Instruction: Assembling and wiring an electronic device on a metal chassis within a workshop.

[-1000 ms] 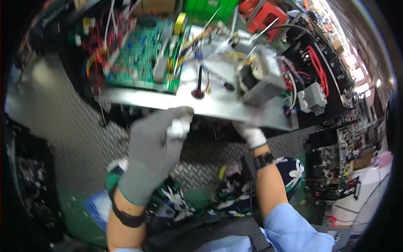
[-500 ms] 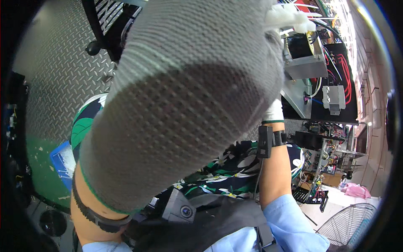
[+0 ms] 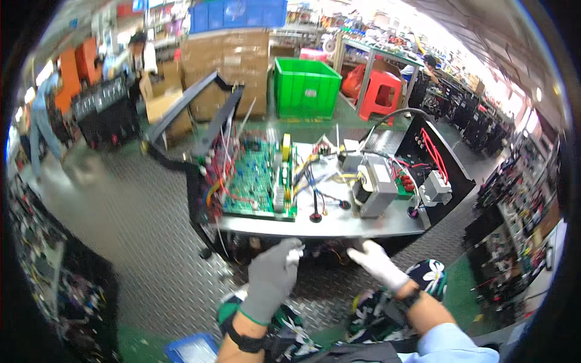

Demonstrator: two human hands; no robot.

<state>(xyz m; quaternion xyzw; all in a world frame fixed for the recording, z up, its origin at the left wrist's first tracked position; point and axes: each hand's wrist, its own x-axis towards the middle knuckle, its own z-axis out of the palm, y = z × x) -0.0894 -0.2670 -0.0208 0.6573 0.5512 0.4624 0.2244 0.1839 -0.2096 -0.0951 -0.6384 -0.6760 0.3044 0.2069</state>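
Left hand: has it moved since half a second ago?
Yes, downward: the left hand hid most of the metal tray then; now it sits just below the tray's front edge.

The left glove [image 3: 272, 275] is grey, the right glove [image 3: 380, 265] white, the circuit board [image 3: 251, 181] green.

left hand [image 3: 272, 275] and right hand [image 3: 378, 263] apart, side by side, just short of near edge of plate [image 3: 327, 228]. on plate: circuit board [image 3: 248, 184] beyond left hand, transformer [image 3: 379, 193] beyond right hand, wires [image 3: 310, 178] between the two. block [image 3: 434, 190]: farther right than right hand, right of transformer. past plate, ahead of hands: bin [image 3: 305, 91]; carton [image 3: 224, 69] to bin's left, crate [image 3: 239, 15] above carton; stool [image 3: 381, 94] to bin's right.
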